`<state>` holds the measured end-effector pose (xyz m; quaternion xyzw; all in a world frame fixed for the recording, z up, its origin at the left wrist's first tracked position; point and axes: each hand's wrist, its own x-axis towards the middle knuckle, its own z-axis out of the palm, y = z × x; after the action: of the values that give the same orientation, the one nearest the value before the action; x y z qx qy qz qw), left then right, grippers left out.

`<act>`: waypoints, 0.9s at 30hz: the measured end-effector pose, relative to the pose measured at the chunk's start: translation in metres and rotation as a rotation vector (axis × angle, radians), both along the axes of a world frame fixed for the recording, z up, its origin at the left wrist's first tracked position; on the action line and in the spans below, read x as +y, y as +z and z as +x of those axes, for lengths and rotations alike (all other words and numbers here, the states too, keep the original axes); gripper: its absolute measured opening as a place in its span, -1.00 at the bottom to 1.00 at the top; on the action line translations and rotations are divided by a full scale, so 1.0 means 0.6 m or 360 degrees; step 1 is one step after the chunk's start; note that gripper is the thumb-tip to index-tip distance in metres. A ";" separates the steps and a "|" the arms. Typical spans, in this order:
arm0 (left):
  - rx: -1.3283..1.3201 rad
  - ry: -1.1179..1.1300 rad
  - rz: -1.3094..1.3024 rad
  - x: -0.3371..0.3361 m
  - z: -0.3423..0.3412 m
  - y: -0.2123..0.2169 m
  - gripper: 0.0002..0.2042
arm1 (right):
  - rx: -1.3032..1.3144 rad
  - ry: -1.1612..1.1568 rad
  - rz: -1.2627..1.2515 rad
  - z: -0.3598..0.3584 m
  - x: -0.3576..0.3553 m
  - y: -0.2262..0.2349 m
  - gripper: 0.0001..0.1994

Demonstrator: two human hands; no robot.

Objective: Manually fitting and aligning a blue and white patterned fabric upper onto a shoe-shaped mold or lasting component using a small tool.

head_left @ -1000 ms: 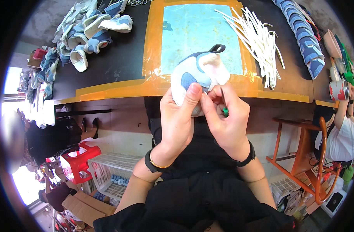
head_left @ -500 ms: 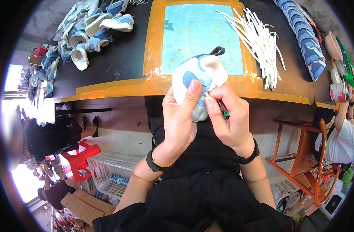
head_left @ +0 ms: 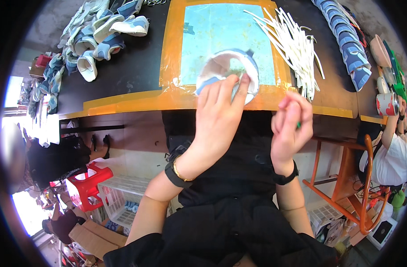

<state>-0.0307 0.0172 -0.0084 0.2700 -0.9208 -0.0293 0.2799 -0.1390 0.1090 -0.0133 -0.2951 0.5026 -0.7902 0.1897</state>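
Observation:
A blue and white shoe upper (head_left: pixel 217 66) is over the near part of the table, its white-lined opening turned up and slightly blurred. My left hand (head_left: pixel 217 113) grips its near side, fingers closed on the edge and back of the hand upward. To the right, apart from the upper, my right hand (head_left: pixel 292 122) is raised with curled fingers. A bit of green from a small tool (head_left: pixel 298 125) shows between those fingers; the rest of it is hidden.
A light blue mat (head_left: pixel 225 31) is taped down on the dark table (head_left: pixel 137 66). White strips (head_left: pixel 299 49) lie right of it. Shoe uppers (head_left: pixel 108 33) are heaped at left, and a nested row (head_left: pixel 348 44) lies far right. A wooden chair (head_left: pixel 346 178) stands right; another person (head_left: pixel 392 151) is beyond.
My right hand has come away from the upper and moved right with the small tool. The left hand has turned over, and the upper now shows its opening instead of its outer side.

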 end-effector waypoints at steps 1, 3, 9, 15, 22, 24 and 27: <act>-0.0144 0.0062 -0.0043 0.003 -0.008 -0.017 -0.57 | 0.0403 -0.0063 -0.0031 -0.003 0.005 -0.006 -0.85; -0.0273 0.0121 -0.0087 0.013 -0.011 -0.020 -0.59 | 0.1215 0.0000 0.0070 -0.010 0.007 0.011 -0.84; -0.0382 -0.0068 0.0149 0.014 0.030 0.023 -0.58 | 0.1963 0.0234 0.0468 -0.065 -0.039 0.006 -0.79; -0.0548 0.0046 -0.0130 0.037 0.029 -0.014 -0.57 | 0.1928 0.0077 0.0777 -0.052 -0.037 -0.019 -0.82; -0.0589 0.0066 -0.0265 0.037 0.027 -0.018 -0.54 | 0.1904 0.0075 0.0912 -0.045 -0.050 -0.009 -0.81; -0.0611 0.0058 -0.0239 0.038 0.027 -0.018 -0.53 | 0.2083 -0.0029 0.0809 -0.045 -0.056 -0.013 -0.86; -0.0669 0.0058 -0.0224 0.040 0.021 -0.011 -0.53 | 0.2187 0.0065 0.0810 -0.052 -0.062 -0.006 -0.87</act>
<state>-0.0180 0.0411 -0.0149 0.2666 -0.9536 0.0970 0.1005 -0.1704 0.0720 -0.0169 -0.6802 0.6705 -0.2820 -0.0908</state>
